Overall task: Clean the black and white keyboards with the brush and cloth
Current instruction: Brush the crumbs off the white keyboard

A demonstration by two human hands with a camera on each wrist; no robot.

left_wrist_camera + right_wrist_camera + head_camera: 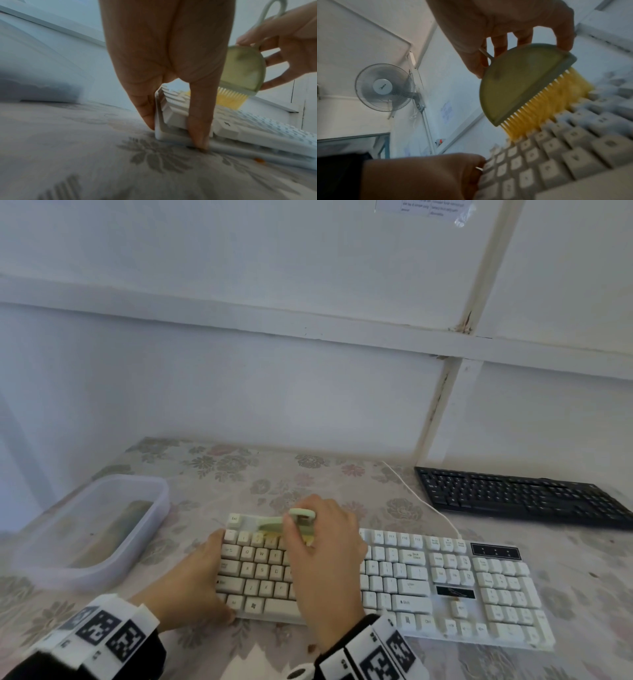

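At the left of the worktop (308,474), which wears a flowered covering, sits a clear plastic tub (92,529); something brownish lies inside, too hazy through the wall to make out. Just right of it the left hand (191,580) clasps the left end of the white keyboard (445,587): in the left wrist view the fingers (145,108) press against the end edge while the thumb (199,121) hooks over the near corner down to the covering. The forearm is cut off by the bottom edge of the head view.

The right hand (322,563) covers the middle-left keys, so the rows under it are hidden. It holds the brush (291,523), a pale green half-round body with yellow bristles, pinched along its curved back between the thumb and the spread fingers (563,39). The bristles (544,108) meet the upper key rows near the left end; motion blur smears the keys there. A loop on the brush pokes up past the knuckles.

A white cable (421,498) runs from the keyboard's back edge toward the wall. Farther right, well apart, the black keyboard (520,496) lies at the back of the worktop, its right end cut off by the frame. A small orange crumb (259,160) lies on the covering just in front of the white keyboard. The cloth cannot be picked out in any view.
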